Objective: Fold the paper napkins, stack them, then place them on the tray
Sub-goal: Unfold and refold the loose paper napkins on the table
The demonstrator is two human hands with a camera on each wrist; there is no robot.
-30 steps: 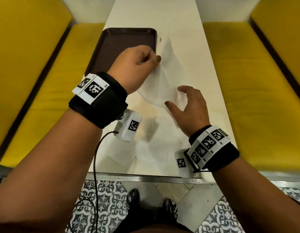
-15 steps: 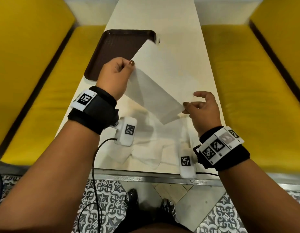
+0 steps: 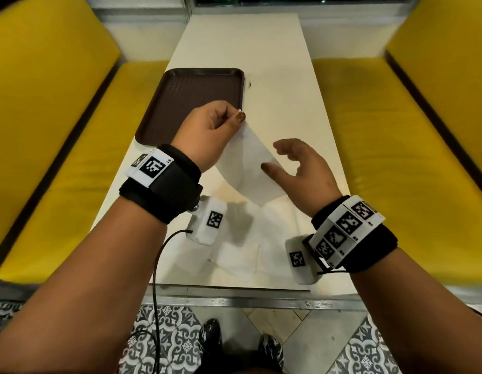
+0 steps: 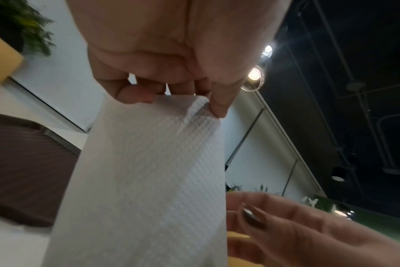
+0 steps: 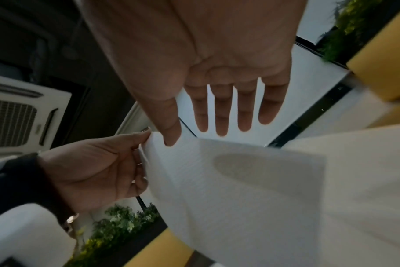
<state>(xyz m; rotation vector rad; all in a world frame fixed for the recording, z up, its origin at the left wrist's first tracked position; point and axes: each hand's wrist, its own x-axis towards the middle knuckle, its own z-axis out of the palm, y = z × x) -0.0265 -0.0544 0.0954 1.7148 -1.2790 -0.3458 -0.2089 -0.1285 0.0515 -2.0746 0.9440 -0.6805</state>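
Observation:
My left hand (image 3: 234,118) pinches the top corner of a white embossed paper napkin (image 3: 250,168) between thumb and fingers. The pinch shows close up in the left wrist view (image 4: 178,99). The napkin (image 4: 149,171) hangs down and to the right, above the table. My right hand (image 3: 272,156) is beside its right edge with the fingers spread and straight. In the right wrist view the right hand's (image 5: 194,135) thumb tip touches the napkin (image 5: 240,189) without holding it. The brown tray (image 3: 191,98) lies flat behind my left hand with nothing on it.
Several loose white napkins (image 3: 240,255) lie near the front edge of the cream table (image 3: 275,63). Yellow benches (image 3: 72,157) flank the table on both sides. A black cable (image 3: 156,265) hangs from my left wrist over the table's metal edge.
My right hand has let go of the napkin's lower end and opened. The napkin, stretched between both hands before, now hangs from my left hand alone.

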